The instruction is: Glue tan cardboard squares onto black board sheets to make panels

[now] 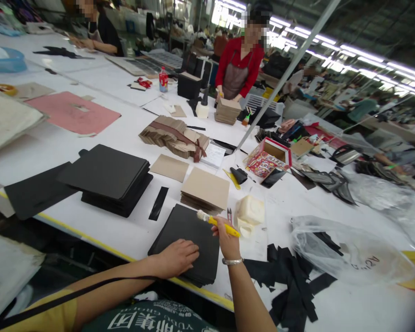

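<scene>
In the head view, my right hand [225,237] is wrapped round the yellow handle of a paintbrush [216,223]. Its pale bristles point left, over the far edge of a stack of black sheets [193,233]. On that stack lies my left hand [180,256], palm down with its fingers stretched out. Just beyond it is a stack of tan boards [205,186], and a single tan board [169,169] lies to its left. A cream-coloured container [251,210] stands right of the brush, with small dark snips [229,215] beside it.
A taller black stack [107,175] stands at the left, near the yellow-taped table edge [86,238]. Black strips [290,281] and a clear plastic bag [352,253] lie at the right. Farther off are a tied board bundle [173,135], a red box [268,159] and a person in red [240,64].
</scene>
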`<state>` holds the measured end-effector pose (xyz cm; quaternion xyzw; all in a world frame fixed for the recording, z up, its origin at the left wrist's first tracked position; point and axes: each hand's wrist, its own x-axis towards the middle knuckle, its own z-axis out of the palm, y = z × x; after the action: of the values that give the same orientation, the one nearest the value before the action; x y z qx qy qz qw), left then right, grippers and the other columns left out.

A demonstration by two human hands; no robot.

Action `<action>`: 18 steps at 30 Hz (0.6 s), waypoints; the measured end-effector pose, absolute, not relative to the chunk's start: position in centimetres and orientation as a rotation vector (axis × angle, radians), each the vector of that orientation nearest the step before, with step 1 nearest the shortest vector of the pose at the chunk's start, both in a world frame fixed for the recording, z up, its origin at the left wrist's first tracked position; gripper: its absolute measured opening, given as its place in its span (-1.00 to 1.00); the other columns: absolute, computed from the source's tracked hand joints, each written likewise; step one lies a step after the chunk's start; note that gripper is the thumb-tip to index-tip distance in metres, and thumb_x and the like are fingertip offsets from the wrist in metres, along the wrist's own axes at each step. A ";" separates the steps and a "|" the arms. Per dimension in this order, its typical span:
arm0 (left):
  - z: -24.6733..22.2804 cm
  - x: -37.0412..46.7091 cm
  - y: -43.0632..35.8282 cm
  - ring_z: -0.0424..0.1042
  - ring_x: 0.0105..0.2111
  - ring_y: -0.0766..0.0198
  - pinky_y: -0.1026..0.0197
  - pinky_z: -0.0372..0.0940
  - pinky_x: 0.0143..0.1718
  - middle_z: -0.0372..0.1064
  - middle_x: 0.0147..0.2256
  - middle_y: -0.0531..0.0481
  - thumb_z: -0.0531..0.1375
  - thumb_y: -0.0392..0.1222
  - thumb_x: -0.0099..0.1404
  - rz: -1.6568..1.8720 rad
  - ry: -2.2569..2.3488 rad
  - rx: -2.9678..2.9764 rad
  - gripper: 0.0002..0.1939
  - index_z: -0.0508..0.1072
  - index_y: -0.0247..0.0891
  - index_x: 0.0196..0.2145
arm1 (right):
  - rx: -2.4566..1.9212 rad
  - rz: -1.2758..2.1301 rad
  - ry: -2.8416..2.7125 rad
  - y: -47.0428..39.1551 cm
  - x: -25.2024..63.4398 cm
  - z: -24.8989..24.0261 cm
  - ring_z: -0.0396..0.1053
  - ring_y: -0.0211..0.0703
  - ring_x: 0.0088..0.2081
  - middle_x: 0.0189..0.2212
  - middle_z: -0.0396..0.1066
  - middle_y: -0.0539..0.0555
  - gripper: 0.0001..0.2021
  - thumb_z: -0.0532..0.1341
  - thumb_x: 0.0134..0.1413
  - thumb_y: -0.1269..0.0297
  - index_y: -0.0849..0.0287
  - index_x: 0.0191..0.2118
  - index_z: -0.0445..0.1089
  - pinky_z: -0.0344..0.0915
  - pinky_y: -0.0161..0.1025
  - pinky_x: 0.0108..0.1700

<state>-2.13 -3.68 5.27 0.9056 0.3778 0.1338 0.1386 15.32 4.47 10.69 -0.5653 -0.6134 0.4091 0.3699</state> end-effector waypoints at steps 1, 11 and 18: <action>5.0 -1.9 -3.6 0.22 -0.05 0.16 0.14 0.11 -0.06 0.28 -0.04 -0.10 0.06 -0.12 0.21 0.365 1.059 2.632 -0.65 0.28 -0.22 -0.04 | -1.442 1.108 -1.576 5.0 14.3 10.6 0.28 -0.32 -0.59 -0.57 0.33 0.00 -0.64 0.03 0.07 0.02 0.22 -0.27 0.36 0.27 -0.36 -0.52; 1.8 -2.2 -6.1 0.07 0.12 0.17 0.07 -0.01 0.10 0.15 0.10 -0.16 -0.06 -0.30 0.24 0.354 1.013 2.613 -0.56 0.16 -0.32 0.09 | -1.157 1.503 -1.934 4.5 8.2 8.2 0.24 -0.35 -0.61 -0.61 0.33 -0.05 -0.76 0.10 -0.03 0.18 0.20 -0.34 0.43 0.17 -0.42 -0.58; 1.7 -2.4 -6.3 0.04 0.14 0.19 0.10 -0.05 0.14 0.14 0.11 -0.16 -0.05 -0.32 0.23 0.420 1.023 2.559 -0.52 0.11 -0.34 0.13 | -1.049 1.421 -2.189 4.4 7.5 7.3 0.33 -0.32 -0.48 -0.48 0.42 -0.05 -0.82 0.12 -0.03 0.25 0.15 -0.37 0.44 0.24 -0.40 -0.39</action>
<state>-2.43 -6.33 1.70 0.9036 0.3611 0.1484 0.1762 7.48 4.36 7.26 -0.3680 -0.7676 0.4986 0.1637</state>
